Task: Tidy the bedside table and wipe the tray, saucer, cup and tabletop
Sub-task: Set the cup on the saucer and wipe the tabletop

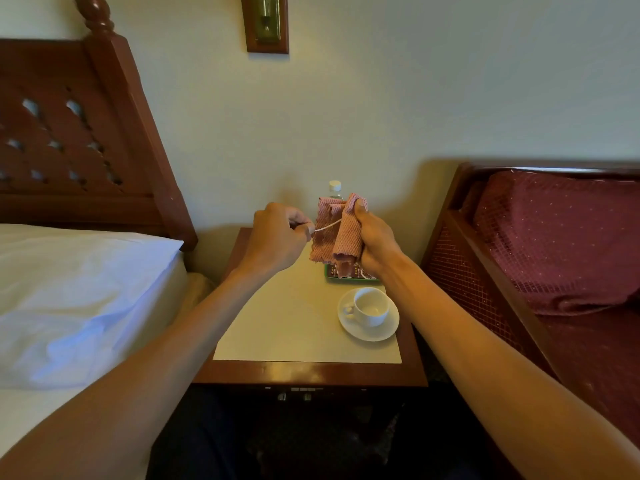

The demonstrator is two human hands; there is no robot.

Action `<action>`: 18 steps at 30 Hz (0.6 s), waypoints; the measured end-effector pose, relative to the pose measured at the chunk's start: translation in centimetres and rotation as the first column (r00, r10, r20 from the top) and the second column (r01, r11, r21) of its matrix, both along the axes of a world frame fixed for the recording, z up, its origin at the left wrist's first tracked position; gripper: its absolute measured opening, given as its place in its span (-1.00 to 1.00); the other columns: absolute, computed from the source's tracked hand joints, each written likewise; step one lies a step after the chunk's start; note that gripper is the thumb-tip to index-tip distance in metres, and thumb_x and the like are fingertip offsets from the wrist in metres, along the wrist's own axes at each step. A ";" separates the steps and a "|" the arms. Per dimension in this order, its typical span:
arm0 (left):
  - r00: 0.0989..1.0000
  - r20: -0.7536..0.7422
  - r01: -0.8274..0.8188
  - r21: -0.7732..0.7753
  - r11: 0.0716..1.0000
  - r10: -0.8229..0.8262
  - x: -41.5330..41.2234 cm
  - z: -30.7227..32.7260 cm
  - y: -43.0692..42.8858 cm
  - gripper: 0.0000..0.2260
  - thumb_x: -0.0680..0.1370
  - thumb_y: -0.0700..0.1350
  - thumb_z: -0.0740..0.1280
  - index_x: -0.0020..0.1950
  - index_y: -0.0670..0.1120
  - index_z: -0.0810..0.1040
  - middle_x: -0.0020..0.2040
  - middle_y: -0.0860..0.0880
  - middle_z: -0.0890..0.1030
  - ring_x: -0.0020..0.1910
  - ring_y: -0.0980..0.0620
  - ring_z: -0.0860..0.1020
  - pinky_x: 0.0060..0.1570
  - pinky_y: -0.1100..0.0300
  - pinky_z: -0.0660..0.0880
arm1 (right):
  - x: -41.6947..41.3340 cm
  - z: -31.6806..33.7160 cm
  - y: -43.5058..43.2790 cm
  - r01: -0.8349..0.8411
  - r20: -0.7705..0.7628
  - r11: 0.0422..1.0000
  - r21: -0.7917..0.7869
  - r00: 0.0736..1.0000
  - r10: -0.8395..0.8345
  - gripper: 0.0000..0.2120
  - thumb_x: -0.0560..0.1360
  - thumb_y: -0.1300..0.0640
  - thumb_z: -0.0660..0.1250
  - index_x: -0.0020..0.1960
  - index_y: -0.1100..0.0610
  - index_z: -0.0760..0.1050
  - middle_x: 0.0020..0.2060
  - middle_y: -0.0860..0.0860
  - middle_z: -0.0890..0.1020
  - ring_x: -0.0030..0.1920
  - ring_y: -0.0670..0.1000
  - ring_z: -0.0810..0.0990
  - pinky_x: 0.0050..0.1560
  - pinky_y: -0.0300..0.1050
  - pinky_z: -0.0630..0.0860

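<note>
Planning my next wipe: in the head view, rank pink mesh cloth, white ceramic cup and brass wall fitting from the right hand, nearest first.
1. Pink mesh cloth: gripped in the right hand.
2. White ceramic cup: below, on its saucer.
3. Brass wall fitting: high up, left.

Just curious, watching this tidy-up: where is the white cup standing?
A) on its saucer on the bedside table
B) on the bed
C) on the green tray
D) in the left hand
A: the white cup stands on the saucer, on the tabletop in front of the green tray.
</note>
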State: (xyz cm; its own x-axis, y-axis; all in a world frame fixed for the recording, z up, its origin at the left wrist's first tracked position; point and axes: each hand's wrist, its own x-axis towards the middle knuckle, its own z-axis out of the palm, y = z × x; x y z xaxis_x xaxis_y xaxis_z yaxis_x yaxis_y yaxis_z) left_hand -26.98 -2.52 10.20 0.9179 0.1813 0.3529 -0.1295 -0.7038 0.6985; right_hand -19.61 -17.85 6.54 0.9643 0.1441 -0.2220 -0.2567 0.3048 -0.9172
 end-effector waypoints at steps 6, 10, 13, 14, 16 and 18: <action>0.999 -0.009 0.037 -0.014 0.999 -0.037 -0.2 -0.4 -1.9 -0.91 0.53 -0.18 0.42 -0.11 -0.11 0.73 -0.28 0.00 0.66 -0.27 0.08 0.61 -0.33 0.38 0.40 | -0.3 0.6 0.3 -0.064 0.048 0.997 0.043 0.997 0.062 -0.62 0.69 -0.04 0.10 0.10 0.20 0.57 0.03 0.20 0.66 -0.04 0.19 0.65 0.05 0.30 0.59; 0.999 0.007 0.043 0.013 0.999 -0.043 0.4 0.5 -1.2 -0.90 0.51 -0.21 0.42 -0.17 -0.11 0.72 -0.29 -0.02 0.67 -0.25 0.04 0.64 -0.18 0.16 0.58 | -0.1 0.6 0.2 -0.067 0.074 0.997 0.035 0.995 0.064 -0.64 0.69 -0.04 0.10 0.11 0.18 0.56 -0.03 0.17 0.67 -0.13 0.14 0.69 -0.13 0.14 0.65; 0.997 0.011 0.072 0.059 0.996 -0.072 0.3 1.0 -1.4 -0.91 0.50 -0.24 0.42 -0.15 -0.15 0.73 -0.30 -0.04 0.67 -0.31 0.07 0.62 -0.19 0.18 0.60 | -0.4 0.6 0.1 -0.105 0.078 0.994 -0.035 0.991 0.107 -0.61 0.69 -0.05 0.10 0.21 0.21 0.54 -0.01 0.21 0.68 -0.11 0.17 0.70 -0.06 0.23 0.63; 0.997 0.012 0.079 0.082 0.994 -0.080 0.3 1.2 -1.4 -0.92 0.50 -0.24 0.43 -0.12 -0.16 0.73 -0.30 -0.04 0.66 -0.34 0.10 0.61 -0.23 0.25 0.59 | -0.6 0.7 0.2 -0.114 0.093 0.991 -0.076 0.988 0.121 -0.61 0.69 -0.04 0.10 0.24 0.22 0.53 0.03 0.24 0.67 -0.05 0.20 0.69 0.00 0.26 0.62; 0.994 -0.024 0.107 0.115 0.988 -0.105 0.3 1.7 -1.2 -0.93 0.51 -0.21 0.45 -0.11 -0.16 0.73 -0.32 -0.07 0.67 -0.39 0.12 0.61 -0.29 0.34 0.56 | -0.7 1.0 0.1 -0.107 0.156 0.981 -0.160 0.979 0.132 -0.61 0.68 -0.03 0.13 0.25 0.25 0.52 0.09 0.29 0.64 0.05 0.27 0.65 0.09 0.30 0.59; 0.991 -0.061 0.124 0.118 0.985 -0.118 0.4 2.3 -0.7 -0.90 0.51 -0.19 0.44 -0.20 -0.11 0.70 -0.33 -0.10 0.69 -0.37 0.07 0.66 -0.24 0.21 0.62 | -0.6 1.2 -0.5 -0.083 0.236 0.945 -0.316 0.958 0.163 -0.61 0.68 -0.03 0.14 0.18 0.28 0.54 0.02 0.31 0.67 -0.01 0.27 0.66 0.06 0.25 0.60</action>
State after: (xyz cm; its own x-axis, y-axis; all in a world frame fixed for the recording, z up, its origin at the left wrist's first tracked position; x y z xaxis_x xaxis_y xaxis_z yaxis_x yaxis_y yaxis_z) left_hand -26.60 -3.21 12.47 0.9487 0.0267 0.3151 -0.1835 -0.7650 0.6174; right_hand -20.19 -18.34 7.71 0.9729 0.2300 -0.0225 -0.0199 -0.0134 -0.9997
